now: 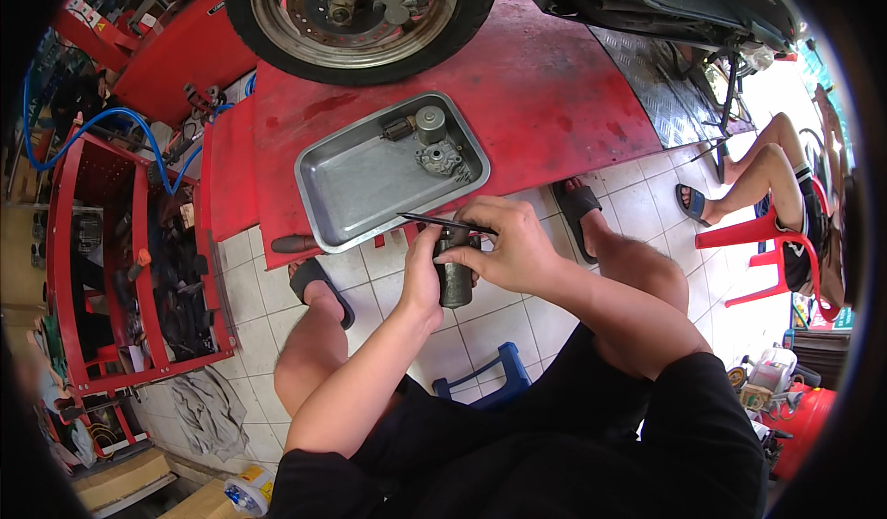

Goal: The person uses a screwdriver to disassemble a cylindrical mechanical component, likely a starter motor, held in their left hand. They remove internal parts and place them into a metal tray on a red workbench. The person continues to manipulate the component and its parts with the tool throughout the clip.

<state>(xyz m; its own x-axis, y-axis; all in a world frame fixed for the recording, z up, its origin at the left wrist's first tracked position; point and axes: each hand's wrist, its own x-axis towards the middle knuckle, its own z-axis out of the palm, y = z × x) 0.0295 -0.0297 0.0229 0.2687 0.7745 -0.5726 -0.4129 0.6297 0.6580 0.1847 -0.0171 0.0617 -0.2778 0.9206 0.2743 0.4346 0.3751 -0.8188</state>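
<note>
My left hand (pixel 423 274) grips a dark grey metal cylinder (pixel 455 283), a small motor housing, held upright over the tiled floor. My right hand (pixel 506 242) rests on the top of that cylinder and holds a thin dark rod-like tool (pixel 434 220) that points left across the cylinder's top. Just beyond the hands, a steel tray (pixel 346 195) sits on the red lift platform (pixel 545 94). In the tray's far right corner lie a small armature (pixel 399 129), a round metal cap (pixel 430 123) and a grey gear housing (pixel 440 159).
A scooter wheel (pixel 360 11) stands on the red platform behind the tray. A red tool cart (pixel 129 260) with tools and a blue hose (pixel 102 126) is on my left. Another person sits on a red plastic chair (pixel 762 242) at right. A blue stool (pixel 494 376) is beneath me.
</note>
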